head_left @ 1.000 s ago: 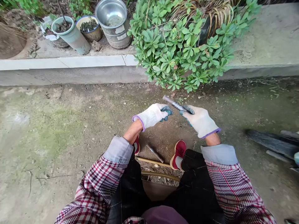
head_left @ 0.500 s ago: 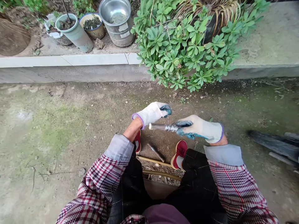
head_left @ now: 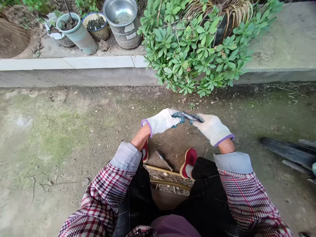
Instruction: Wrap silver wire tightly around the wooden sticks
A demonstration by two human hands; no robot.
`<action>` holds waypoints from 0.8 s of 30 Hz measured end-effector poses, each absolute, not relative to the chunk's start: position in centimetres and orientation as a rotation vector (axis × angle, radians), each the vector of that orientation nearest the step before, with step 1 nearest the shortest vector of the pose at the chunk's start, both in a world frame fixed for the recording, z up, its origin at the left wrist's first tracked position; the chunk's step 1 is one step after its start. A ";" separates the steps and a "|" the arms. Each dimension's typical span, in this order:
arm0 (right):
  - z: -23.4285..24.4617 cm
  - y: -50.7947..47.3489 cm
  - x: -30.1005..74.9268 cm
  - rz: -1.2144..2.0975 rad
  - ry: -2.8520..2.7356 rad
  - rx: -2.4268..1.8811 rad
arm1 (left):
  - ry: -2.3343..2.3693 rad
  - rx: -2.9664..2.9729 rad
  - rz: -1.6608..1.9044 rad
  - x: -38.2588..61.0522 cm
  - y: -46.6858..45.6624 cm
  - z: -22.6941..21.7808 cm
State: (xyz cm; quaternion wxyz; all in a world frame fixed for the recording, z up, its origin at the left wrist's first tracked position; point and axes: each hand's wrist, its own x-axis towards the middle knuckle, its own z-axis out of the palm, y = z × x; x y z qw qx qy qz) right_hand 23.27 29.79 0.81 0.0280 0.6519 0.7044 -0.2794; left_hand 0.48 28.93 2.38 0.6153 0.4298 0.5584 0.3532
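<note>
My right hand [head_left: 209,126], in a white glove with a dark blue-green palm, is closed around a short rod wound with silvery wire [head_left: 189,116]. The rod now slants, its far end beside the fingers of my left hand [head_left: 164,121]. That hand wears a matching glove and its fingertips are pinched together. A thin strand showed at these fingertips a moment ago; the rod and glove now hide it. Below, a second stick-like piece [head_left: 164,160] lies on the ground between my red shoes [head_left: 189,161].
Ahead runs a low tiled ledge [head_left: 98,62] with a metal pot [head_left: 124,31], a tall pale planter [head_left: 80,36] and a smaller pot [head_left: 97,28]. A leafy green bush [head_left: 192,56] overhangs it. Dark wheel-like equipment [head_left: 288,151] stands at the right.
My right hand has moved up and turned, swinging the rod from nearly level to slanting, its far end now up by my left hand. My left hand has shifted slightly right.
</note>
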 end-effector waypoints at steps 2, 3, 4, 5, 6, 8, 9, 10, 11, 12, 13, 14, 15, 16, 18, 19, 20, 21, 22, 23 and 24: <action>1.0 29.7 23.7 -0.884 2.194 2.156 | 1.212 1.211 0.628 0.6 29.0 2.3; 0.9 29.6 23.8 -0.926 2.203 2.218 | 1.180 1.298 0.551 0.6 29.1 2.2; 0.8 29.6 23.9 -1.010 2.212 2.275 | 1.162 1.358 0.500 0.6 29.3 2.1; 0.7 29.4 23.9 -1.160 2.210 2.341 | 1.151 1.405 0.454 0.6 29.4 1.9; 0.6 29.3 23.9 -1.361 2.187 2.404 | 1.145 1.449 0.411 0.6 29.4 1.8; 0.6 28.9 23.6 -1.820 2.061 2.462 | 1.145 1.565 0.327 0.5 29.6 1.4; 0.7 28.7 23.4 -2.006 1.983 2.444 | 1.152 1.627 0.284 0.4 29.7 1.2; 0.9 28.5 23.3 -2.155 1.913 2.400 | 1.166 1.674 0.247 0.3 29.8 1.0; 1.2 28.3 23.2 -2.273 1.860 2.334 | 1.192 1.708 0.216 0.1 29.9 0.7; 1.6 28.2 23.1 -2.362 1.824 2.251 | 1.222 1.752 0.181 0.0 30.0 0.4; 1.9 28.1 23.2 -2.426 1.800 2.139 | 1.249 1.805 0.146 -0.2 30.2 0.2; 2.3 28.0 23.2 -2.462 1.781 2.016 | 1.263 1.864 0.117 -0.3 30.3 0.0; 2.6 28.0 23.3 -2.468 1.767 1.878 | 1.265 1.922 0.096 -0.5 30.4 -0.2; 2.9 27.9 23.3 -2.443 1.765 1.731 | 1.257 1.970 0.083 -0.7 30.5 -0.2; 3.2 27.9 23.2 -2.310 1.805 1.440 | 1.241 1.997 0.091 -1.0 30.5 0.0; 3.2 27.9 23.1 -2.211 1.842 1.331 | 1.249 1.990 0.098 -1.1 30.4 0.2; 3.1 27.9 22.9 -2.099 1.885 1.261 | 1.269 1.996 0.099 -1.1 30.4 0.4; 2.8 27.9 22.7 -1.973 1.932 1.235 | 1.295 2.012 0.090 -1.1 30.3 0.6; 2.5 27.9 22.5 -1.832 1.978 1.255 | 1.321 2.037 0.069 -0.9 30.2 0.8; 2.0 28.0 22.3 -1.672 2.019 1.308 | 1.347 2.061 0.027 -0.8 30.1 1.0; 1.5 28.1 22.2 -1.502 2.051 1.373 | 1.371 2.080 -0.026 -0.6 30.1 1.1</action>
